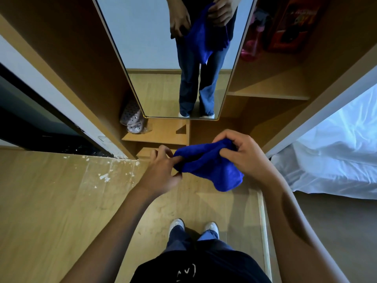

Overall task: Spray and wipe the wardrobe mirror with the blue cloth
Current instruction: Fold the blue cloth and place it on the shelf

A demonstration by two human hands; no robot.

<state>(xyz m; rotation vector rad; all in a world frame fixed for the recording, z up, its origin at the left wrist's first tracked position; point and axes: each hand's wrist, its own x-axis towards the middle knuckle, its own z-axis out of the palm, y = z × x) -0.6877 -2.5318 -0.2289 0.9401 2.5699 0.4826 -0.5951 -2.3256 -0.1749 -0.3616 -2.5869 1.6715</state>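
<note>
The right hand (242, 154) clutches the bunched, deep-blue fluffy microfibre cloth (210, 165) in curled fingers; the left hand (163, 170) pinches the cloth's near edge. Both are held in front of the tall, thin-framed wardrobe mirror (163, 58), which reflects them, set between brown wooden wardrobe shelves (269, 94).
</note>
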